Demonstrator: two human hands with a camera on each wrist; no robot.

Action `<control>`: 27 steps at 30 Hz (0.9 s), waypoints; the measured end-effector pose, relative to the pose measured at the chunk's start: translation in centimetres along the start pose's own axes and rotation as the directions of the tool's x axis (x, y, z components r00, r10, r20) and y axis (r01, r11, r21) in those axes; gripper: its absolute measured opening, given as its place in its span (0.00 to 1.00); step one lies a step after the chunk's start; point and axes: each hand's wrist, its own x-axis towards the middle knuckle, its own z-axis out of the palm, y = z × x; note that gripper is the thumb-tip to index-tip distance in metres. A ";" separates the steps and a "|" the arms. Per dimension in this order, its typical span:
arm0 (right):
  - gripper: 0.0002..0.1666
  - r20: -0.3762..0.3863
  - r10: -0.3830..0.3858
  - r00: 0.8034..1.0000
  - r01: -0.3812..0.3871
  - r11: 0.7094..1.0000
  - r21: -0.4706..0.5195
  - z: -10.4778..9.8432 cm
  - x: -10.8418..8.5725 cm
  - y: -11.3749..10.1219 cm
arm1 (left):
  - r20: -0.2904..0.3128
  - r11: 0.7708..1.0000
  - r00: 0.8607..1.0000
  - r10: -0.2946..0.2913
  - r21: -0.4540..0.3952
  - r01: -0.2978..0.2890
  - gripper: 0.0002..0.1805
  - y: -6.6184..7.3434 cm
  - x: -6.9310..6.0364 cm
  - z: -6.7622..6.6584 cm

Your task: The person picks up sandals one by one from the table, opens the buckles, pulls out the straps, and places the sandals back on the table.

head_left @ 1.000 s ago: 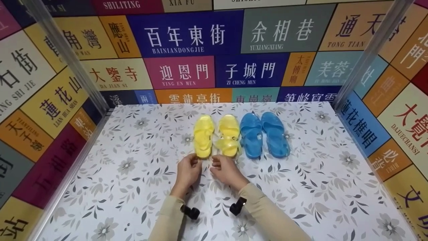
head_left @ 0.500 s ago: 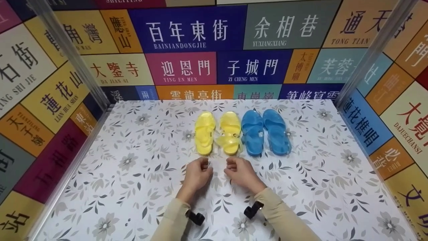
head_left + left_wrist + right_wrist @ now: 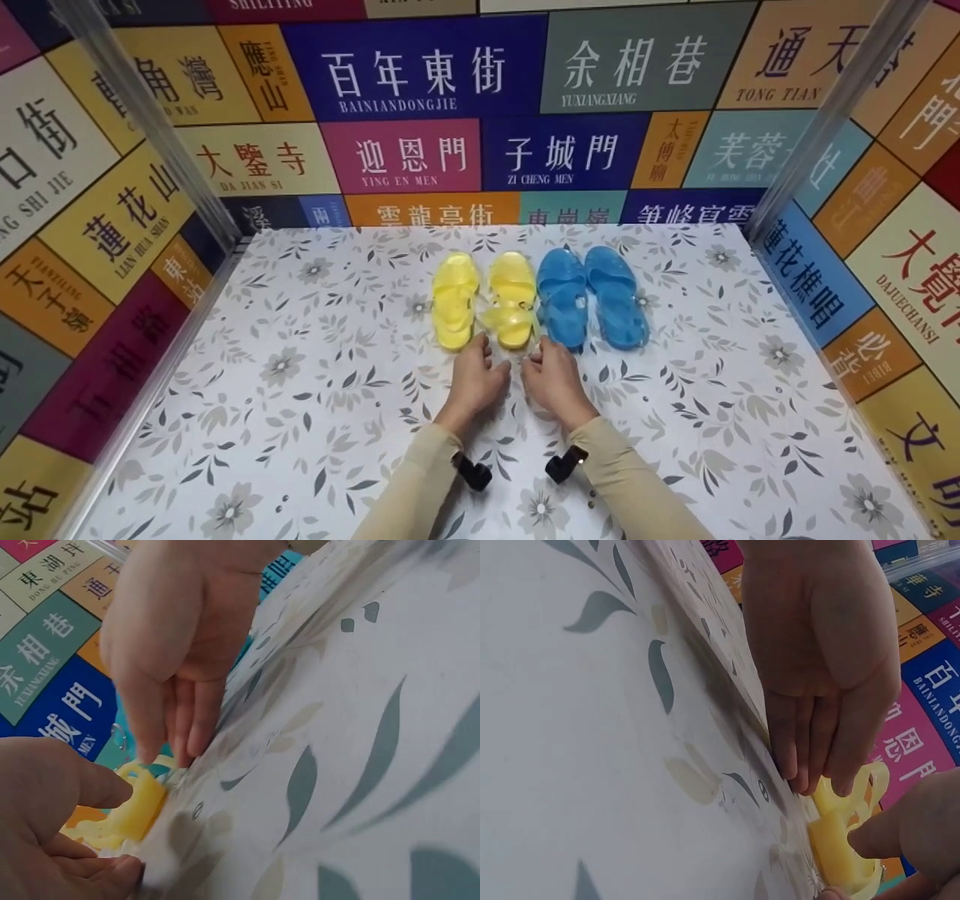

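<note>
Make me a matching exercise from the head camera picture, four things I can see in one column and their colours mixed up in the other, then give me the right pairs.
Things:
1. Leftmost sandal
2. Rightmost sandal
3. Left sleeve
4. Device on the left wrist

Colours:
A. Blue
B. Black
C. Yellow
D. Beige

Right pairs: 1-C, 2-A, 3-D, 4-B.

Left sandal pair (image 3: 513,286) and right sandal pair (image 3: 562,300) side by side on bench (image 3: 330,442), wall (image 3: 420,157) behind. Left hand (image 3: 477,384) before left pair's gap, right hand (image 3: 556,381) before gap between pairs.
</note>
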 end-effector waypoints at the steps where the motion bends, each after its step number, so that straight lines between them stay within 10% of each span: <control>1: 0.08 -0.006 -0.007 1.000 0.007 1.000 -0.008 0.0 0.1 0.0 | -0.005 1.000 1.000 -0.003 -0.004 0.003 0.36 0.1 0.2 0.3; 16: 0.07 0.004 -0.037 0.999 0.037 0.998 0.056 0.7 1.2 0.0 | -0.022 0.988 0.992 -0.126 -0.094 0.123 0.15 0.5 2.1 1.6; 27: 0.13 -0.039 0.028 0.999 -0.023 0.992 0.121 0.7 0.9 0.0 | -0.069 0.996 0.995 -0.076 -0.059 0.072 0.10 0.4 2.0 1.4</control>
